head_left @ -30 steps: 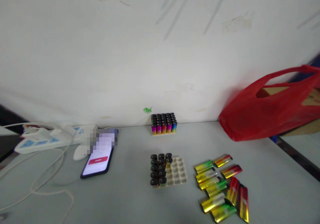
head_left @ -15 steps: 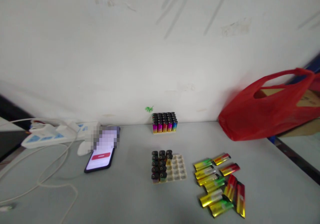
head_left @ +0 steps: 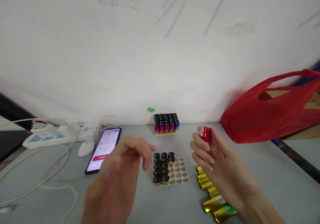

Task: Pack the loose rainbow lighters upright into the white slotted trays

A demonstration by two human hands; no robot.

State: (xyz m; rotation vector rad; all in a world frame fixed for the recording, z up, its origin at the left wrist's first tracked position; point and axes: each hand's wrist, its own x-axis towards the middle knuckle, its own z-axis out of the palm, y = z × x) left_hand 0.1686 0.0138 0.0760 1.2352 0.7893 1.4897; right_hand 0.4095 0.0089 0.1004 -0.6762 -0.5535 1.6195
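Observation:
My right hand (head_left: 216, 159) is raised over the loose pile of shiny lighters (head_left: 212, 197) and grips one red lighter (head_left: 206, 134) upright in its fingers. My left hand (head_left: 122, 174) hovers left of a small tray (head_left: 178, 172), fingers loosely curled with nothing in them. The tray holds several black-topped lighters (head_left: 162, 167) in its left columns; its right cells are bare. A full block of lighters (head_left: 166, 123) stands by the wall.
A phone (head_left: 103, 149) with a lit screen lies at the left, beside a white power strip (head_left: 50, 137) and trailing cables (head_left: 45, 180). A red plastic bag (head_left: 272, 110) holding a cardboard box sits at the right, near the table's edge.
Both hands have come into view from below. The right hand has picked a red lighter from the pile and lifted it; the left hand has risen beside the tray.

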